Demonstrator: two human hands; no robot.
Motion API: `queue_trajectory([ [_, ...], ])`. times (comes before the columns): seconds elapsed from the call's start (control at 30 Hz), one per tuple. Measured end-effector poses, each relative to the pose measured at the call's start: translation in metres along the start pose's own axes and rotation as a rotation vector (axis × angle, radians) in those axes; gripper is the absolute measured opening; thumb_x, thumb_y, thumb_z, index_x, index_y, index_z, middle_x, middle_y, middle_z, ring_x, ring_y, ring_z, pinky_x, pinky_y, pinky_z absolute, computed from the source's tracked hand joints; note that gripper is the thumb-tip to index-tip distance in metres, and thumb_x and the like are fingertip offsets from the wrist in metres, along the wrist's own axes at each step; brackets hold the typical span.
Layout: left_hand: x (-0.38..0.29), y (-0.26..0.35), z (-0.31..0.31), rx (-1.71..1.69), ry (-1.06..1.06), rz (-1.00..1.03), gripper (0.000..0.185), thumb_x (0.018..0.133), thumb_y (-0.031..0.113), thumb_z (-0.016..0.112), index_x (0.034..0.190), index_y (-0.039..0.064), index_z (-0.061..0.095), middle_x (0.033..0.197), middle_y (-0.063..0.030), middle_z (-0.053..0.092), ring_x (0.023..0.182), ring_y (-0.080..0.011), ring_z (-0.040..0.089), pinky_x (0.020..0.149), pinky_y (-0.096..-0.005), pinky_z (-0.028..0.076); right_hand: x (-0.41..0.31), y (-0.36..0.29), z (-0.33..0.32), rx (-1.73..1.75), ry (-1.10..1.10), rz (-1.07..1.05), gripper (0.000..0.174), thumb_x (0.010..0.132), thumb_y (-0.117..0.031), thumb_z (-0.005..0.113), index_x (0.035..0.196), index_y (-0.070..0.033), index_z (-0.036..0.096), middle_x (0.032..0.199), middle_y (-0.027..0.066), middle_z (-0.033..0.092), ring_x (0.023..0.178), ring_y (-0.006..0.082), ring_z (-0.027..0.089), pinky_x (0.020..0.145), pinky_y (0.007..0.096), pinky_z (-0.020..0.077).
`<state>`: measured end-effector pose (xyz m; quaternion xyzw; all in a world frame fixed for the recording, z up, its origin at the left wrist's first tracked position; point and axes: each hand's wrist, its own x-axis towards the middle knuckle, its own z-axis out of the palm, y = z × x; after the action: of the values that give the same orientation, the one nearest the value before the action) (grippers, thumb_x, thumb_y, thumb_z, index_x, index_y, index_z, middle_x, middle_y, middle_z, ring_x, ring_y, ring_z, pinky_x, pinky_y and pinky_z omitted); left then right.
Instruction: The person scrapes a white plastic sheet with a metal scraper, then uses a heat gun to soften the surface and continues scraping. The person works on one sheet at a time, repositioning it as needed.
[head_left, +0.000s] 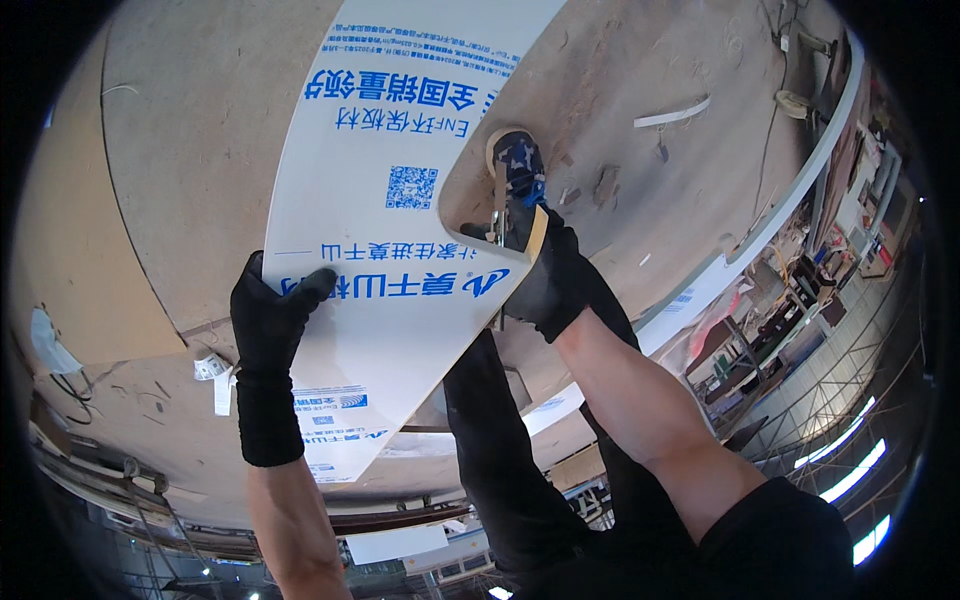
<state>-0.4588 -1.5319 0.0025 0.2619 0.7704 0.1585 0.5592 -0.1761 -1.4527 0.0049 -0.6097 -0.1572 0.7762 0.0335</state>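
A long white board (360, 225) printed with blue writing and a square code stands before me, with a rounded cutout in its right edge. My left hand (281, 307), in a black glove, grips its left edge, the thumb lying on the printed face. At the right edge is my right hand (544, 289), also black-gloved, beside a narrow yellowish edge strip (537, 234). Its fingers are largely hidden by the board. A metal tool or fitting (497, 225) shows in the cutout near that hand; what holds it cannot be told.
My shoe (517, 161) is on the dusty concrete floor (600, 82) beyond the cutout. A brown sheet (67, 225) lies at the left. A long curved-looking white panel (780, 202) and cluttered materials (795, 322) line the right. A white offcut strip (673, 114) lies on the floor.
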Motion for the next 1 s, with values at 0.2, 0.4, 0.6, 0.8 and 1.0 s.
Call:
queue_trajectory([
  [0.2,0.0,-0.005,0.002,-0.021,0.012,0.002,0.045,0.072,0.034,0.079,0.093,0.0,0.058,0.076,-0.0125,0.068,0.06,-0.0168,0.066,0.058,-0.0281,0.055,-0.005,-0.018,0.007,-0.485,0.081,0.09,0.045,0.098,-0.037,0.039,0.131,-0.007,0.042,0.128,0.0192,0.051,0.116,0.0271,0.054,0.092,0.0366,0.0488],
  [0.4,0.001,-0.005,0.001,-0.031,0.015,0.006,0.046,0.071,0.035,0.08,0.093,0.0,0.058,0.076,-0.0127,0.068,0.06,-0.017,0.066,0.057,-0.0284,0.055,-0.001,-0.001,-0.01,-1.146,0.166,-0.243,0.046,0.078,-0.024,0.073,0.118,-0.006,0.057,0.115,0.0156,0.063,0.1,0.0269,0.064,0.085,0.0359,0.0521],
  [0.6,0.0,-0.008,-0.001,-0.002,0.03,-0.004,0.049,0.07,0.038,0.08,0.094,0.001,0.058,0.076,-0.0126,0.068,0.061,-0.0175,0.066,0.058,-0.0279,0.055,0.007,0.003,-0.022,-1.238,0.127,-0.19,0.046,0.081,-0.028,0.069,0.121,-0.008,0.056,0.11,0.0154,0.064,0.098,0.0286,0.063,0.085,0.038,0.0508],
  [0.8,0.002,-0.005,0.003,0.021,0.045,-0.002,0.054,0.07,0.046,0.077,0.097,0.003,0.06,0.077,-0.0116,0.068,0.063,-0.0183,0.067,0.062,-0.031,0.055,0.028,0.03,-0.06,-1.105,0.18,-0.32,0.036,0.088,-0.029,0.055,0.117,-0.008,0.055,0.097,0.0128,0.062,0.086,0.028,0.062,0.073,0.0389,0.0506],
  [1.0,0.0,-0.015,0.004,0.134,0.125,0.008,0.058,0.072,0.055,0.071,0.096,0.003,0.062,0.075,-0.0091,0.068,0.063,-0.0178,0.067,0.063,-0.0316,0.055,-0.055,-0.028,-0.035,-1.198,0.189,-0.356,0.023,0.09,-0.018,0.052,0.108,-0.005,0.056,0.093,0.0189,0.063,0.083,0.0378,0.061,0.07,0.0442,0.05],
])
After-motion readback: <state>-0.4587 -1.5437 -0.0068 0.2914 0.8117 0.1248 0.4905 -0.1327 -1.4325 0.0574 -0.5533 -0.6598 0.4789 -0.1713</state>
